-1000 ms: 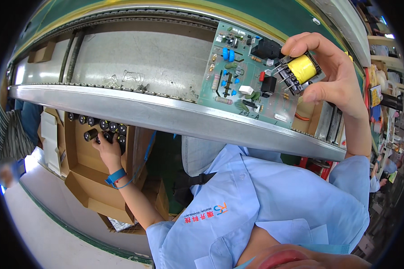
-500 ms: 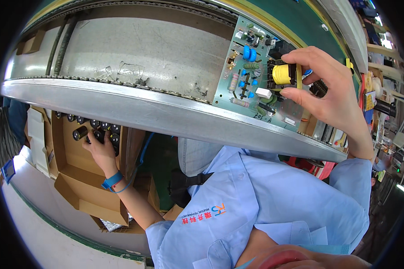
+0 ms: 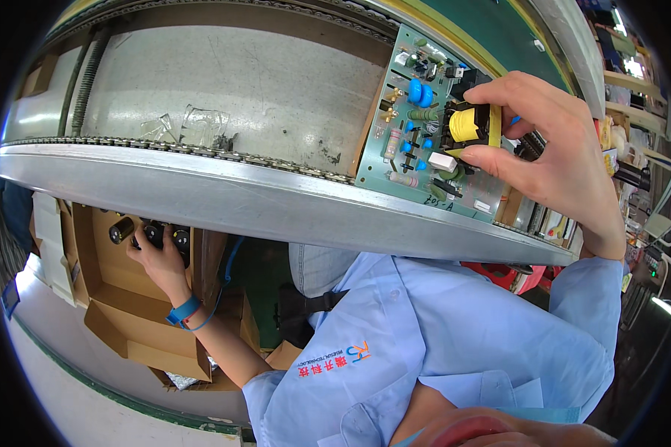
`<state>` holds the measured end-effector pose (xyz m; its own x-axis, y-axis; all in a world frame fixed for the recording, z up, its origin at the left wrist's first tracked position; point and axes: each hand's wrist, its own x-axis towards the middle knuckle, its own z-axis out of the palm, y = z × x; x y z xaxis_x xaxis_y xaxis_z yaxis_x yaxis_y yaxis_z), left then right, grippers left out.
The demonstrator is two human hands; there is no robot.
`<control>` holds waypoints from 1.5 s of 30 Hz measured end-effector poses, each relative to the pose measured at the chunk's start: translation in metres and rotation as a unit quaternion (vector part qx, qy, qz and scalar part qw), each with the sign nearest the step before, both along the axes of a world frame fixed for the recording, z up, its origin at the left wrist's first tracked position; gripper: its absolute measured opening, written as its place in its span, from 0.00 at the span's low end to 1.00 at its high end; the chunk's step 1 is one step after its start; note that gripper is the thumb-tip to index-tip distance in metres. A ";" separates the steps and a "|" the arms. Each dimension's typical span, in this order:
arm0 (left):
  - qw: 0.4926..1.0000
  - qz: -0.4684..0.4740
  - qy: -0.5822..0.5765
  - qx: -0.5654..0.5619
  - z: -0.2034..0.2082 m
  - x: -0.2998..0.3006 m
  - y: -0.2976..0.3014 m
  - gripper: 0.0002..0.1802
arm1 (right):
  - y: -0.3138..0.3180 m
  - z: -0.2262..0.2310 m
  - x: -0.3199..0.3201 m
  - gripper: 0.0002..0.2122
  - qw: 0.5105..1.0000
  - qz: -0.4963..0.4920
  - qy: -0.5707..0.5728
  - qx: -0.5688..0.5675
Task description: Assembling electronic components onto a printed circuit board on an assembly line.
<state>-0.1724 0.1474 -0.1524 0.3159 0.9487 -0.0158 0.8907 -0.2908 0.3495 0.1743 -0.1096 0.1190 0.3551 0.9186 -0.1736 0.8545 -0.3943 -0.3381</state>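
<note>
My right hand [image 3: 548, 141] pinches a yellow-wound transformer [image 3: 467, 125] between thumb and fingers, at the right part of a green circuit board [image 3: 376, 160]. Whether its pins sit in the board cannot be seen. Blue discs [image 3: 420, 92], banded resistors and a white block [image 3: 443, 162] stand on the board around it. Below the rail, at lower left, my left hand [image 3: 162, 268] reaches into an open cardboard box [image 3: 119, 257], its fingers closed round a black cylindrical capacitor [image 3: 153, 235]. Another capacitor [image 3: 121, 230] lies tilted beside it, and several more are partly hidden by the rail.
A metal rail [image 3: 276, 197] with a chain runs between me and the conveyor bed [image 3: 253, 82]. Clear plastic scraps [image 3: 201, 125] lie on the bed. A blue wrist strap [image 3: 184, 311] with a cord is on my left wrist.
My view has shifted slightly, so the box sits more behind the rail. My left hand stays among the capacitors with its fingers round one. My right hand still holds the transformer at the board.
</note>
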 end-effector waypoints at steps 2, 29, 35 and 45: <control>1.000 0.001 -0.003 -0.007 -0.001 0.001 0.001 0.28 | 0.000 0.002 0.000 0.20 1.000 0.001 -0.009 -0.009; 1.000 -0.006 0.000 -0.006 -0.005 -0.004 0.003 0.30 | 0.002 0.000 0.008 0.20 0.998 0.003 0.032 -0.052; 1.000 -0.016 -0.002 0.016 -0.007 -0.004 0.002 0.28 | -0.005 -0.001 0.010 0.21 0.998 -0.008 0.050 -0.042; 0.997 -0.013 0.069 -0.042 -0.004 -0.012 -0.001 0.31 | -0.007 -0.005 0.015 0.20 0.996 0.011 0.091 0.015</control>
